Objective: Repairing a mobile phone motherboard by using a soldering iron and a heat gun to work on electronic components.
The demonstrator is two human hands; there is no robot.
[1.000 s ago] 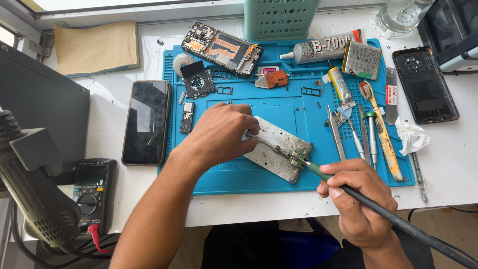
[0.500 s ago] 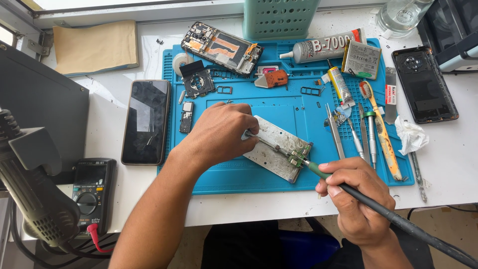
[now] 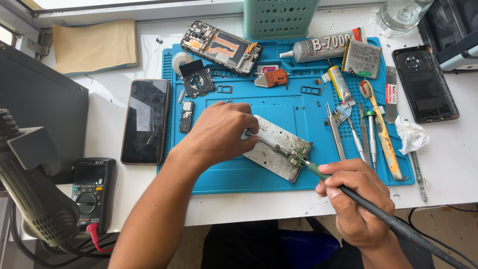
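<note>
Centre of the frame, a flat grey metal holder plate (image 3: 271, 148) lies tilted on the blue silicone work mat (image 3: 279, 107), with a small clamped part (image 3: 298, 157) at its lower right corner. The left hand (image 3: 219, 132) sits on the plate's upper left end, fingers curled shut around the top of a thin metal tool (image 3: 266, 144) that runs slantwise across the plate toward the clamp. The right hand (image 3: 356, 197), lower right of the frame, grips a soldering iron with a green collar and long black handle (image 3: 358, 197) like a pen, fingers closed on it, its tip right at the clamped part. Just right of the plate, a row of metal tweezers and screwdrivers (image 3: 358, 137) lies on the mat beside a yellow-handled toothbrush (image 3: 381, 127). Toward the upper right, a grey glue tube (image 3: 321, 47), a small phone battery (image 3: 362, 59) and a black phone back cover (image 3: 423, 82) on the white table (image 3: 448, 159). Top centre, an opened phone frame with exposed boards (image 3: 221, 47) and a pale green perforated basket (image 3: 279, 17). Left of the mat, a black phone lying screen up (image 3: 146, 119); further down, lower left, a black multimeter with a red lead (image 3: 89, 192) and a grey hot-air gun (image 3: 30, 184).
</note>
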